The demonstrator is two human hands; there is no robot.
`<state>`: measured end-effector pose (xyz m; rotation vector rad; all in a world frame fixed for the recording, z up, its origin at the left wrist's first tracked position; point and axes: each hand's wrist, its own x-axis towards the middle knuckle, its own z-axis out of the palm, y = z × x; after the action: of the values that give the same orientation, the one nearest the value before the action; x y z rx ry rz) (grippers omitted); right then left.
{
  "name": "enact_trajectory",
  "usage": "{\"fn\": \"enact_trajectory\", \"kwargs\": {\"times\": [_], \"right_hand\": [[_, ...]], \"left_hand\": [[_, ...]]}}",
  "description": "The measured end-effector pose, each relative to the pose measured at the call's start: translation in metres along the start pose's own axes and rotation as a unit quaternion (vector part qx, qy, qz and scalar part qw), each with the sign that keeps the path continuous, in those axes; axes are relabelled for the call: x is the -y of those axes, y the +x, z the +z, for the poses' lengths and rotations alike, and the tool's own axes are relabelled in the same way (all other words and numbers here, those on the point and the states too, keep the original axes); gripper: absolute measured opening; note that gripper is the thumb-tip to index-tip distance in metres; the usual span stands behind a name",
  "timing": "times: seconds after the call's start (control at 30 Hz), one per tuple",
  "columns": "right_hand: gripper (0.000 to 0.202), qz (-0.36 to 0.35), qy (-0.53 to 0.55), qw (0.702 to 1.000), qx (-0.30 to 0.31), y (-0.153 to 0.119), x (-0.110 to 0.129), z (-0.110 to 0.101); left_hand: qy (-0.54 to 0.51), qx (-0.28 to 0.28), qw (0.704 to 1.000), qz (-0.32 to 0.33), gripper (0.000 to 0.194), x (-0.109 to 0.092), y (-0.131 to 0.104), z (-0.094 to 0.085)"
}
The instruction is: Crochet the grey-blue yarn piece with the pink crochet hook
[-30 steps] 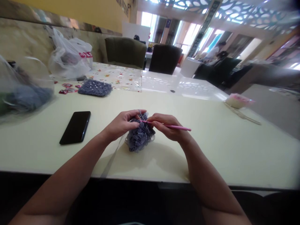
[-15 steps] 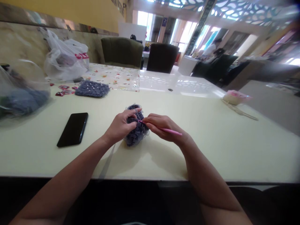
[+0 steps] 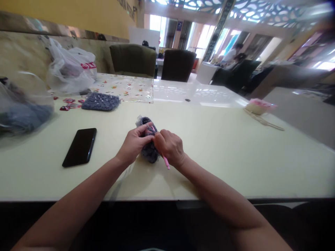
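Observation:
A dark grey-blue crochet piece (image 3: 150, 156) with ruffled sides rests on the pale table (image 3: 222, 157) in front of me. My left hand (image 3: 135, 142) pinches its upper edge between thumb and fingers. Closed round a pink crochet hook (image 3: 166, 162), my right hand (image 3: 169, 144) presses close against the left fingertips. The hook's handle end sticks out below the right hand, and its tip is up by the yarn at the left fingers. A strand of yarn hangs from the work toward the table's front edge.
Left of my hands lies a black phone (image 3: 80, 147). Behind it are a flat grey crochet square (image 3: 101, 101), small red packets (image 3: 69, 104) and plastic bags (image 3: 72, 68). At the right sits a pink-and-white bundle (image 3: 259, 106) with a cord. Chairs and people are beyond.
My right hand has turned and moved left against the left fingers. The hook's handle has swung from pointing right to pointing down. The view has shifted slightly.

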<state>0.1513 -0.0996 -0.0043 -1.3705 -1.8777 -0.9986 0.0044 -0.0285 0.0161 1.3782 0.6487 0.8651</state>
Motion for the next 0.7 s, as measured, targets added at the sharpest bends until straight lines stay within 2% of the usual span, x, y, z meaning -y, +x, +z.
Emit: {"fn": "enact_trajectory", "kwargs": {"times": [0.07, 0.13, 0.23, 0.37, 0.5, 0.6, 0.7], "right_hand": [[0.020, -0.033, 0.030, 0.999, -0.016, -0.002, -0.006, 0.000], [0.021, -0.067, 0.090, 0.994, -0.005, -0.003, -0.014, 0.000], [0.021, -0.078, 0.168, 0.982, 0.018, -0.004, -0.024, -0.001], [0.013, -0.056, 0.207, 0.976, 0.023, -0.003, -0.026, -0.004], [0.014, -0.010, 0.270, 0.961, 0.060, -0.002, -0.026, -0.008], [0.018, 0.058, 0.357, 0.928, 0.086, 0.001, -0.028, -0.013], [0.023, 0.142, 0.461, 0.871, 0.093, 0.003, -0.031, -0.017]], "left_hand": [[-0.095, 0.061, 0.991, -0.071, 0.054, -0.002, 0.002, -0.004], [-0.140, 0.121, 0.974, -0.133, 0.051, -0.005, 0.004, -0.010], [-0.160, 0.153, 0.961, -0.165, 0.049, -0.010, 0.005, -0.016], [-0.134, 0.121, 0.975, -0.128, 0.049, -0.013, 0.006, -0.017], [-0.026, 0.067, 0.997, -0.041, 0.040, -0.012, 0.007, -0.018], [0.074, 0.053, 0.996, 0.012, 0.035, -0.012, 0.006, -0.019], [0.114, 0.064, 0.991, 0.038, 0.032, -0.013, 0.006, -0.021]]}}
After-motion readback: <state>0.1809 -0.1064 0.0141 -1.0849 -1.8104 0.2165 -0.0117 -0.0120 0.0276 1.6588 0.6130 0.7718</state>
